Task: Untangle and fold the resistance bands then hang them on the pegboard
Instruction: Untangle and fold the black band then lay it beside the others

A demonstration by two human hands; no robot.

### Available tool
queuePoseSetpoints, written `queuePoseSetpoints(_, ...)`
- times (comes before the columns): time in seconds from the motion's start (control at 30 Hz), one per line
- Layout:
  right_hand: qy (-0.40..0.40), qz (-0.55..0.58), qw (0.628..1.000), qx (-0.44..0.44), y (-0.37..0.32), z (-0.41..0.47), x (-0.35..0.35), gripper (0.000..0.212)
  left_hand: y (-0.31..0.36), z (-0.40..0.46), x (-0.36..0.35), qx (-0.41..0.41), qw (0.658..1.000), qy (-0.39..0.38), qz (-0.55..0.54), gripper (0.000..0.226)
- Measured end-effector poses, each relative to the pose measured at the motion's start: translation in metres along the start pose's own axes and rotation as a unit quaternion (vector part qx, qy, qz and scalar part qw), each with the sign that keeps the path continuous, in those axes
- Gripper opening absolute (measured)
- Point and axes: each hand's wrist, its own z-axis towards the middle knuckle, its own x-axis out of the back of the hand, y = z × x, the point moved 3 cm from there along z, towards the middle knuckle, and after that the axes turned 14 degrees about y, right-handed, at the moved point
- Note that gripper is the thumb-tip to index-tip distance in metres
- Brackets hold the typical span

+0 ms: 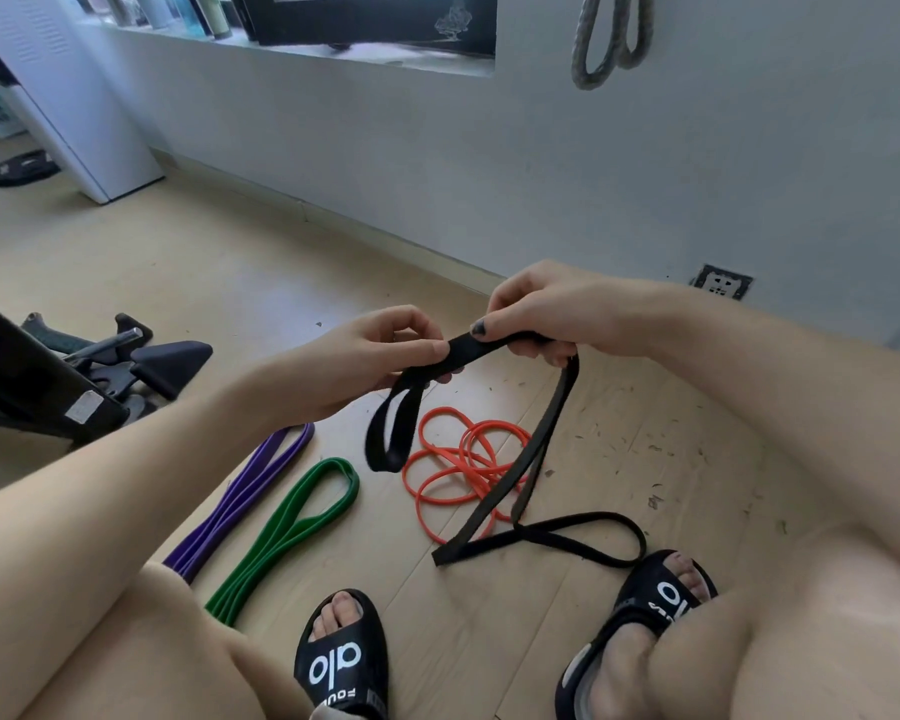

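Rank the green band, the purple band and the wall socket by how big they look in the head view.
1. green band and purple band: both lie folded and look alike, with the purple partly hidden by a leg, so unranked.
2. wall socket: smallest, though farther from the camera.

Black slides [343, 662] with white lettering rest on the pale wood floor [188, 262], below and nearer than the fingers. Left of the fingers, dark exercise gear [126, 356] sits low on the floor. Beyond them, up and to the right, a wall socket [721, 282] is set into the grey wall [489, 174]. Small bits of debris [650, 449] speckle the boards under the right side.
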Motion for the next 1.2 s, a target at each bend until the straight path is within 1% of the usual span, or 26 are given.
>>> queuePoseSetpoints(0.1,0.007,0.015,1.0,-0.008,0.001,0.0,0.001,0.018,-0.003,0.0,0.0,0.012,1.0,-0.013,0.002,0.033)
queuePoseSetpoints(0.2,0.015,0.017,1.0,-0.012,0.003,0.001,0.002,0.018,-0.005,0.0,0.004,0.016,1.0,-0.015,-0.003,0.034)
queuePoseSetpoints(0.37,0.017,0.017,1.0,-0.011,0.003,0.001,0.006,0.019,-0.003,0.001,0.006,-0.001,1.0,0.013,0.018,0.023)
queuePoseSetpoints(0.5,0.002,0.007,1.0,-0.007,0.004,0.001,0.005,0.02,0.002,0.001,0.008,-0.014,0.999,0.028,0.007,0.003)
queuePoseSetpoints(0.63,-0.013,-0.002,1.0,-0.016,0.004,0.001,0.002,0.022,0.007,0.001,0.01,-0.039,0.998,0.042,0.025,0.005)
queuePoseSetpoints(0.73,-0.061,-0.017,0.998,-0.028,0.0,0.0,-0.009,0.026,0.009,0.001,0.007,-0.048,0.997,0.053,0.015,0.008)
queuePoseSetpoints(0.83,-0.103,-0.018,0.994,-0.033,-0.003,-0.001,-0.018,0.035,0.011,0.002,0.0,-0.045,0.998,0.039,-0.008,0.01)
queuePoseSetpoints(0.97,-0.095,0.008,0.995,-0.002,-0.005,-0.001,-0.012,0.035,0.009,0.001,-0.003,-0.015,0.998,0.017,-0.061,0.017)
queuePoseSetpoints(1.07,-0.082,0.032,0.996,0.005,-0.005,-0.003,-0.008,0.032,0.005,0.0,-0.001,0.008,0.999,0.005,-0.036,0.022)
queuePoseSetpoints(1.2,-0.05,0.044,0.998,-0.011,0.001,-0.001,-0.001,0.036,-0.004,-0.001,0.014,0.012,1.0,-0.007,0.019,0.026)
